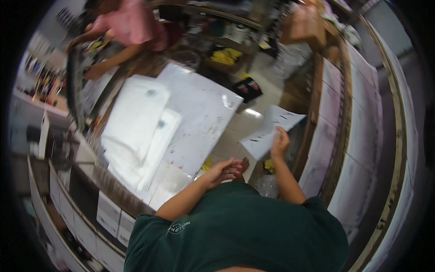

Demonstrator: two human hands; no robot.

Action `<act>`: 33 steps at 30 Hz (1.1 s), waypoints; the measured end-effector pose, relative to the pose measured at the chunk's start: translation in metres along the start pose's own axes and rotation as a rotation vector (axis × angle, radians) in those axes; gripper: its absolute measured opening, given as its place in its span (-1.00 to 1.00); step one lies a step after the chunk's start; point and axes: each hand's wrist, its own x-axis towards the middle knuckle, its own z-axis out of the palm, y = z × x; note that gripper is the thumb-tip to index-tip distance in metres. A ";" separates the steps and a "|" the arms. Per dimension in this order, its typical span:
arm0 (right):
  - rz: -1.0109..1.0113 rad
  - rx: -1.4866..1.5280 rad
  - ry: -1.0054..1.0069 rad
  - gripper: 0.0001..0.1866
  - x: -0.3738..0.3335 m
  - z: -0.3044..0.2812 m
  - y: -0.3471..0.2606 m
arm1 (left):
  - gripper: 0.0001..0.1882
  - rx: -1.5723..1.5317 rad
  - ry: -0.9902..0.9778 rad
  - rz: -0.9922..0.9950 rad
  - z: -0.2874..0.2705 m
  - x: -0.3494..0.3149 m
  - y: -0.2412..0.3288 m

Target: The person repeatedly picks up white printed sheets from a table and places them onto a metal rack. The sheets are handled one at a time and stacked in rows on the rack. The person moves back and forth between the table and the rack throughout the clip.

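We pinched marked white sheet by near edge in right hand, sheet lying toward eleven o'clock, long axis seven-thirty to one-thirty. Left hand, farther off, fingers loosely extended, held nothing we could see; sheet lay toward its one-thirty.

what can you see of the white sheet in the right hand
The white sheet looks thin and flexible, like paper or plastic film, with a few dark strokes across its face, mostly blurred. It is held up at a slant, bent rather than flat, to the right of the white tabletop and apart from it. The right hand grips its near edge.
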 end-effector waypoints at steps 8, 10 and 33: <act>0.115 0.018 0.093 -0.62 0.013 -0.002 -0.014 | -0.45 -0.391 0.406 0.649 -0.109 -0.083 0.021; 0.132 0.044 0.057 -0.64 0.010 0.000 -0.027 | -0.34 -0.408 0.435 0.749 -0.127 -0.088 0.023; 0.100 -0.206 0.065 -0.65 -0.070 -0.118 -0.052 | -0.46 -0.739 0.609 1.137 -0.340 -0.036 0.184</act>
